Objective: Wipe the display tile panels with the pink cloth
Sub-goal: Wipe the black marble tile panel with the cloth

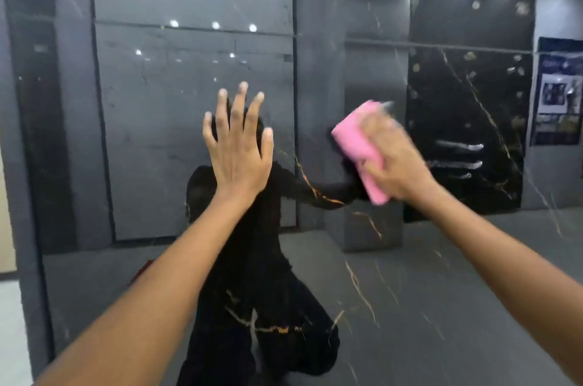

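A glossy dark tile panel [394, 306] with thin gold veining fills the view, and its polished face mirrors a showroom of grey and black marble-look slabs, round ceiling lights and a poster at the far right edge. A dark reflection of the person [252, 259] shows in the middle of the panel.

The left hand [238, 146] is raised flat against the panel, palm forward, with its fingers straight and spread wide apart, holding nothing. To its right, at about the same height, the right hand [391, 161] presses a folded pink cloth [356, 146] against the glossy surface. The cloth sticks out past the hand toward the upper left and again below the palm. This hand is blurred, so it cannot be told exactly how its fingers lie, though they cover the cloth from the right side. Both bare forearms reach in from the lower corners of the view.
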`<state>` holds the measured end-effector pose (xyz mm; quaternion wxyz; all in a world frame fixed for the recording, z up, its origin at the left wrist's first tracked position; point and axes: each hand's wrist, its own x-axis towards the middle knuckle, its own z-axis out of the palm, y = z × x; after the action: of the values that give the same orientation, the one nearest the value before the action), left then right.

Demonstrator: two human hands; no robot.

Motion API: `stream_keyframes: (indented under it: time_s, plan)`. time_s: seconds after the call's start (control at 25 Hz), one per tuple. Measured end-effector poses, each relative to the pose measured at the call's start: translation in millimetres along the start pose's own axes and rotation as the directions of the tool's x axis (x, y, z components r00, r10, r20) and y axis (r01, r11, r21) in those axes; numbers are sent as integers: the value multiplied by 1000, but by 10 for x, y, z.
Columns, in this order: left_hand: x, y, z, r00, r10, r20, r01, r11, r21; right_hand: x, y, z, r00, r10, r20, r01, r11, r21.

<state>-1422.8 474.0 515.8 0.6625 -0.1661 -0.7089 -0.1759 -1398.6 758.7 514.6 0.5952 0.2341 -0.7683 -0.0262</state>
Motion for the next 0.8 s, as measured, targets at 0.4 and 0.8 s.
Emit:
stream_keyframes:
  time_s: [0.4, 0.8]
  plan:
    - [161, 17, 212, 1000, -15, 26, 11, 989, 150, 206, -178, 74, 956, -291, 42, 294, 942, -165]
    - [166, 36, 221, 1000, -17, 4, 17, 990, 138, 761, -375, 79, 994, -106, -29, 101, 986, -133]
